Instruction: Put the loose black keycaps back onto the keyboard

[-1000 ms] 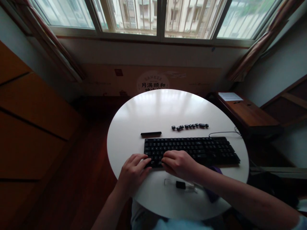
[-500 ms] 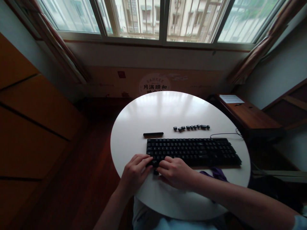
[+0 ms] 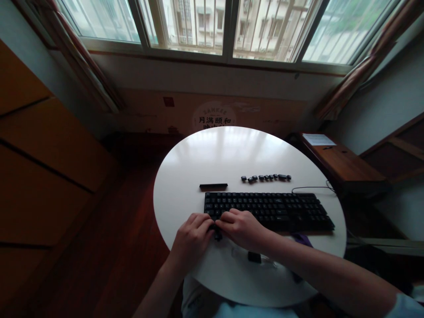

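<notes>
A black keyboard [image 3: 278, 210] lies across a round white table [image 3: 179, 176]. At its front left corner, the bent fingers of my left hand [image 3: 192, 234] are drawn together on the keys. My right hand [image 3: 241, 227] is closed there too, its fingertips almost meeting the left ones. What either hand pinches is hidden. Small black keycaps [image 3: 217, 236] show just below the fingertips. A black piece with clear or wire-like parts [image 3: 254, 257] lies below my right wrist. Behind the keyboard are a row of loose keycaps [image 3: 261, 178] and a long black bar [image 3: 213, 187], apparently a spacebar.
Purple cloth [image 3: 302, 240] shows partly from under my right forearm. The keyboard's cable [image 3: 311, 188] runs off the table's right edge. A wooden side table [image 3: 351, 161] with paper stands at the right, and a barred window [image 3: 228, 31] is ahead.
My right hand has shifted slightly up and in beside the left fingertips. The black piece with clear parts now shows below it, and less of the purple cloth is visible.
</notes>
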Action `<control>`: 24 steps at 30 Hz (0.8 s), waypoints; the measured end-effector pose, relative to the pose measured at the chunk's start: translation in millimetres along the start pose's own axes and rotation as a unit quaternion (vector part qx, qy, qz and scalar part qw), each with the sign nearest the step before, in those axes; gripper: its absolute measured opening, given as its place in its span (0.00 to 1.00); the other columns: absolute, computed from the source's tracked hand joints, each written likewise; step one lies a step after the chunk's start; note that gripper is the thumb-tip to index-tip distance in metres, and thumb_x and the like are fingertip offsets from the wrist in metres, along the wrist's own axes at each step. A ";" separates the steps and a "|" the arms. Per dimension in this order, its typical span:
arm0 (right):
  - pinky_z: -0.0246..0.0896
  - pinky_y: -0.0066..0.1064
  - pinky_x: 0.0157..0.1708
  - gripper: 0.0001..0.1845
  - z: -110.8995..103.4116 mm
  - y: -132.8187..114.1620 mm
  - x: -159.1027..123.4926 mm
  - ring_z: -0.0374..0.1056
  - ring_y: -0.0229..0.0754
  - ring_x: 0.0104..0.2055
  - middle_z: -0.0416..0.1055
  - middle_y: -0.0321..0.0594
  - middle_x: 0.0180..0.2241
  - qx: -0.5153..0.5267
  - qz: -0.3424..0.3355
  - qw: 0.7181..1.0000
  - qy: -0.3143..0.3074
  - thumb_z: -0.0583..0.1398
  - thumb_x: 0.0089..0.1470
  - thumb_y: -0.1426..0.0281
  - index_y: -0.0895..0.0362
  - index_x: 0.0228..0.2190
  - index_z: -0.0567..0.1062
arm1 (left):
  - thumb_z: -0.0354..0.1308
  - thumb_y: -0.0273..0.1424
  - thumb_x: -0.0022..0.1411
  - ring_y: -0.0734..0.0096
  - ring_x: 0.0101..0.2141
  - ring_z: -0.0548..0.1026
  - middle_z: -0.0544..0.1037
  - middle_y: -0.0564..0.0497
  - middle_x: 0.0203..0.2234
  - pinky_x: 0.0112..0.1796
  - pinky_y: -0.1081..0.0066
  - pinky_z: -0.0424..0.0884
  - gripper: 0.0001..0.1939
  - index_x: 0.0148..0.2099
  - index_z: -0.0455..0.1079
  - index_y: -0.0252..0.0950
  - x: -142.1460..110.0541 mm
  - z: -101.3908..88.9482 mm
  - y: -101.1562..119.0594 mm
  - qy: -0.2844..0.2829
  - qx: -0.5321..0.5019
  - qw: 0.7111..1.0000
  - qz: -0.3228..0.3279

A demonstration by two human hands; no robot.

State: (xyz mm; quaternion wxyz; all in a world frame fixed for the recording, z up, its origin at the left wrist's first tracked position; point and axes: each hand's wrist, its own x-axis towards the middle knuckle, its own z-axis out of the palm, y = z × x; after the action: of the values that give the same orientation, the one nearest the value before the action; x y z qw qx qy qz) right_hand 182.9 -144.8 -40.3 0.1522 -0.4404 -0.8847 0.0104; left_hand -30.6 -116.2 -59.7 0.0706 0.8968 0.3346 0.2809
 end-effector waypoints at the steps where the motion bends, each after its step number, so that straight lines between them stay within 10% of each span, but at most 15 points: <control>1: 0.50 0.31 0.25 0.09 1.4 -0.5 0.1 0.61 0.40 0.30 0.72 0.37 0.31 -0.004 0.000 1.000 0.000 0.57 0.65 0.67 0.54 0.35 0.76 | 0.56 0.26 0.66 0.60 0.44 0.74 0.77 0.46 0.43 0.44 0.61 0.76 0.06 0.44 0.72 0.36 -0.4 1.7 0.0 -0.009 0.003 1.000 -0.004; 16: 0.63 0.29 0.34 0.11 16.2 3.8 1.3 0.71 0.42 0.37 0.76 0.40 0.39 0.118 0.049 0.990 0.059 0.63 0.55 0.70 0.54 0.42 0.78 | 0.56 0.24 0.65 0.59 0.46 0.72 0.75 0.45 0.45 0.46 0.57 0.75 0.09 0.48 0.70 0.35 -4.7 11.7 -2.5 -0.011 0.001 1.000 -0.013; 24: 0.63 0.28 0.34 0.08 12.7 8.0 1.6 0.71 0.40 0.36 0.75 0.40 0.38 0.119 0.041 0.991 0.045 0.63 0.58 0.67 0.56 0.40 0.79 | 0.54 0.27 0.69 0.62 0.43 0.75 0.79 0.46 0.41 0.43 0.63 0.78 0.11 0.50 0.75 0.36 -4.7 5.7 0.6 0.078 0.015 0.996 0.046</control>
State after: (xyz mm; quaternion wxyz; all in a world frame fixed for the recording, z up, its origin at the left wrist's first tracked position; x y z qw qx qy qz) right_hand 184.7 -137.1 -53.3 0.2422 -0.4549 -0.8508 0.1021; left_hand -30.1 -119.4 -66.4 0.0180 0.8875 0.3020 0.3476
